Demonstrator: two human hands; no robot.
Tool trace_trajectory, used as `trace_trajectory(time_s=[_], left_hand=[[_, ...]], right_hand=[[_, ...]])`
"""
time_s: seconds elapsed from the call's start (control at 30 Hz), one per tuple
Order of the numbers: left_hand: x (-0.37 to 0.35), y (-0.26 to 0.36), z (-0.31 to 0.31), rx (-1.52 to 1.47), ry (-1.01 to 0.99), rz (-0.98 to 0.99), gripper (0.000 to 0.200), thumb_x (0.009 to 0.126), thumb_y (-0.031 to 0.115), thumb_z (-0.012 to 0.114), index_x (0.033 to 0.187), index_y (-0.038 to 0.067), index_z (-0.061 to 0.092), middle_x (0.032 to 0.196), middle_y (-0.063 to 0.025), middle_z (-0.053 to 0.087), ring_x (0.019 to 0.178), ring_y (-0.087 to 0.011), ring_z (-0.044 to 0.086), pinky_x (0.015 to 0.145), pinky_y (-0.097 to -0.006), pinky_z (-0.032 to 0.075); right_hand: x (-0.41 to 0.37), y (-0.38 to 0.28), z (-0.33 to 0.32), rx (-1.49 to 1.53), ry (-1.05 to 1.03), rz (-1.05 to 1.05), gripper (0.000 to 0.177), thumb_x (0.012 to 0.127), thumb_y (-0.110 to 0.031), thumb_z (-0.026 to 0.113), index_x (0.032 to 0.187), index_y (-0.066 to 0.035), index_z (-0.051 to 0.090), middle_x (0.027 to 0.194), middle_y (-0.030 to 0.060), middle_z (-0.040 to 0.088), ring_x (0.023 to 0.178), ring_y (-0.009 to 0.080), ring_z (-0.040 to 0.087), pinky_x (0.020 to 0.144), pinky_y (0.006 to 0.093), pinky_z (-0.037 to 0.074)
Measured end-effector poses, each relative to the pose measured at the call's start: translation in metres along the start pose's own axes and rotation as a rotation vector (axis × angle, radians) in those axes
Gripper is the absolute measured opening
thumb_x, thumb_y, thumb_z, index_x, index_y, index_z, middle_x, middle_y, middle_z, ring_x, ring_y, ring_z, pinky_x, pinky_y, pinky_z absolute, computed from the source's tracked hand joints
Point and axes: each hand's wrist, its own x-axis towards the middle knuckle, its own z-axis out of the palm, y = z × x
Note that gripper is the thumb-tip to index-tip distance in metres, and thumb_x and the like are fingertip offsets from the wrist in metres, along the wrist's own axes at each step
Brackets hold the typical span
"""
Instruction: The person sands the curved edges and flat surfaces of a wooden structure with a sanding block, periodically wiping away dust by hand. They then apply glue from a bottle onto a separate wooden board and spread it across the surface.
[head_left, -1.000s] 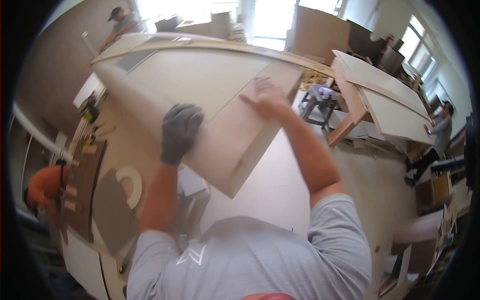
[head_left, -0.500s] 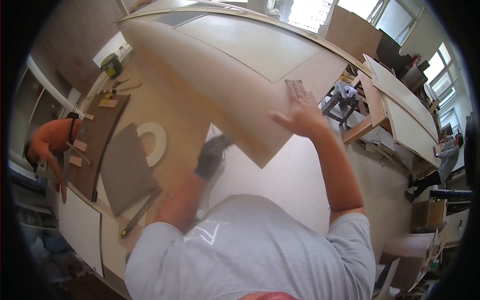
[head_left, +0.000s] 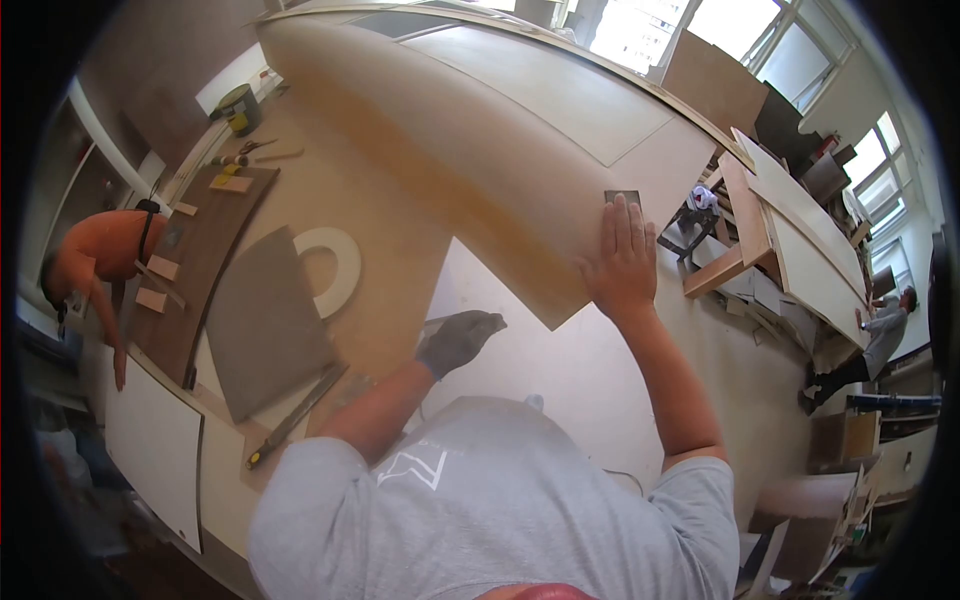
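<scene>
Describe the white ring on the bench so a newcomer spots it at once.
Look at the long workbench left of the big curved panel. On it lies a grey panel, with the white ring right beside it. It is the only round, open-centred piece; its neighbours are solid boards and small blocks.

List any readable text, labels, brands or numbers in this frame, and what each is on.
No words or numbers are legible.
On the grey shirt, a white angular logo mark: graphic only, no letters.
On the can at upper left: label too small and blurred to read.
</scene>
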Motion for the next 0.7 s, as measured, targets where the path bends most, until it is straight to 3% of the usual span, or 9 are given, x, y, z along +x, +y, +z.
trace_trajectory(time_s=[0.03, 0.13, 0.27, 0.33, 0.43, 0.53, 0.63, 0.7], left_hand=[[-0.005, -0.002, -0.002, -0.013, 0.0, -0.03, 0.044, 0.105, 0.039, 0.062, 0.115, -0.001, 0.076, 0.118, -0.016, 0.077, 0.113, -0.0267, 0.069, 0.103, -0.0382, 0.051], [-0.011, 0.027, -0.01, 0.097, -0.053, -0.092, 0.028, 0.107, 0.02, 0.057, 0.116, 0.002, 0.076, 0.121, -0.0153, 0.076, 0.113, -0.0278, 0.07, 0.103, -0.0406, 0.052], [-0.006, -0.003, -0.011, 0.232, 0.022, 0.257, 0.031, 0.106, 0.025, 0.058, 0.116, 0.002, 0.076, 0.12, -0.0165, 0.075, 0.112, -0.0304, 0.069, 0.101, -0.0408, 0.053], [-0.012, 0.004, -0.015, 0.157, 0.031, 0.106, 0.031, 0.106, 0.025, 0.058, 0.116, 0.001, 0.076, 0.12, -0.0164, 0.075, 0.112, -0.0302, 0.069, 0.101, -0.0408, 0.052], [-0.02, 0.002, -0.015, 0.085, -0.002, -0.059, 0.03, 0.105, 0.025, 0.059, 0.116, 0.002, 0.076, 0.12, -0.0148, 0.076, 0.113, -0.0291, 0.069, 0.103, -0.0402, 0.052], [-0.015, -0.008, -0.008, 0.06, 0.002, -0.029, 0.03, 0.105, 0.025, 0.059, 0.116, 0.003, 0.076, 0.119, -0.0138, 0.076, 0.114, -0.029, 0.069, 0.103, -0.0397, 0.051], [-0.022, -0.009, -0.012, 0.152, 0.045, 0.084, 0.03, 0.106, 0.026, 0.06, 0.115, 0.003, 0.076, 0.114, -0.0144, 0.077, 0.114, -0.0281, 0.069, 0.103, -0.0392, 0.051], [-0.038, -0.005, -0.032, 0.217, 0.031, 0.085, 0.031, 0.106, 0.027, 0.06, 0.115, 0.002, 0.076, 0.112, -0.0154, 0.078, 0.114, -0.0274, 0.07, 0.105, -0.039, 0.051]], right_hand=[[0.004, -0.001, 0.003, 0.016, 0.042, -0.018, 0.094, 0.092, -0.047, 0.072, 0.161, 0.004, 0.033, 0.171, 0.0204, 0.029, 0.155, 0.0404, 0.031, 0.127, 0.0558, 0.023], [0.025, -0.015, 0.004, -0.075, -0.062, 0.062, 0.091, 0.092, -0.049, 0.069, 0.16, 0.003, 0.036, 0.171, 0.0194, 0.03, 0.155, 0.04, 0.032, 0.127, 0.057, 0.023], [-0.008, -0.017, 0.017, -0.179, -0.148, -0.054, 0.085, 0.093, -0.042, 0.065, 0.16, 0.002, 0.037, 0.171, 0.0193, 0.028, 0.157, 0.0389, 0.029, 0.128, 0.0566, 0.021], [-0.018, -0.014, 0.014, -0.208, -0.23, -0.103, 0.079, 0.094, -0.035, 0.062, 0.16, 0.002, 0.037, 0.172, 0.0184, 0.027, 0.159, 0.0369, 0.026, 0.129, 0.0555, 0.02], [0.006, -0.017, 0.071, 0.002, -0.136, -0.154, 0.075, 0.095, -0.025, 0.057, 0.162, 0.001, 0.033, 0.173, 0.0154, 0.025, 0.161, 0.0312, 0.023, 0.13, 0.0523, 0.019], [0.032, -0.047, 0.104, -0.008, -0.146, -0.187, 0.074, 0.096, -0.018, 0.054, 0.163, 0.001, 0.03, 0.174, 0.0128, 0.025, 0.161, 0.0261, 0.022, 0.13, 0.0489, 0.02], [0.022, -0.06, 0.082, 0.214, -0.246, -0.114, 0.075, 0.095, -0.013, 0.052, 0.165, 0.001, 0.027, 0.174, 0.0126, 0.024, 0.162, 0.0246, 0.021, 0.13, 0.0464, 0.021], [0.0, -0.043, 0.083, 0.137, -0.364, -0.173, 0.076, 0.094, -0.011, 0.051, 0.164, 0.002, 0.026, 0.175, 0.0131, 0.023, 0.162, 0.0249, 0.021, 0.129, 0.0465, 0.021]])
